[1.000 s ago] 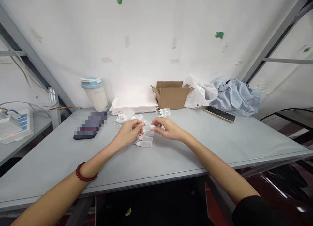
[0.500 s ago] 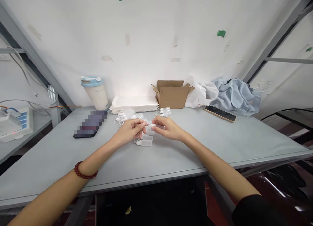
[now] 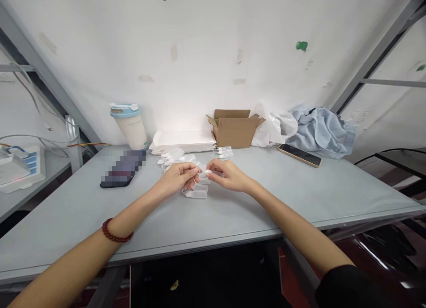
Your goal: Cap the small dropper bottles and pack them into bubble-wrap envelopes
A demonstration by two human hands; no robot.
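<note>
Currently, a small translucent bottle [image 3: 217, 173] is lying lengthwise from left to right over the bench [image 3: 253, 210], its white tip [image 3: 207, 171] pointing left. My right grip [image 3: 232, 175] is pinching it near that tip, thumb and fingers pressed onto it, so the body is running back to the right beneath my fingers. My left grip [image 3: 179, 177] is facing it from the left, fingertips pressed together just beside the tip; they seem to be pinching something thin, but I cannot tell what. So the bottle is sitting within my right grip, and only a narrow gap is separating its tip from my left. Just on the near side, another bottle [image 3: 200, 194] is lying along the same left-right line, while a white cluster [image 3: 170, 157] is resting beyond my left grip.
</note>
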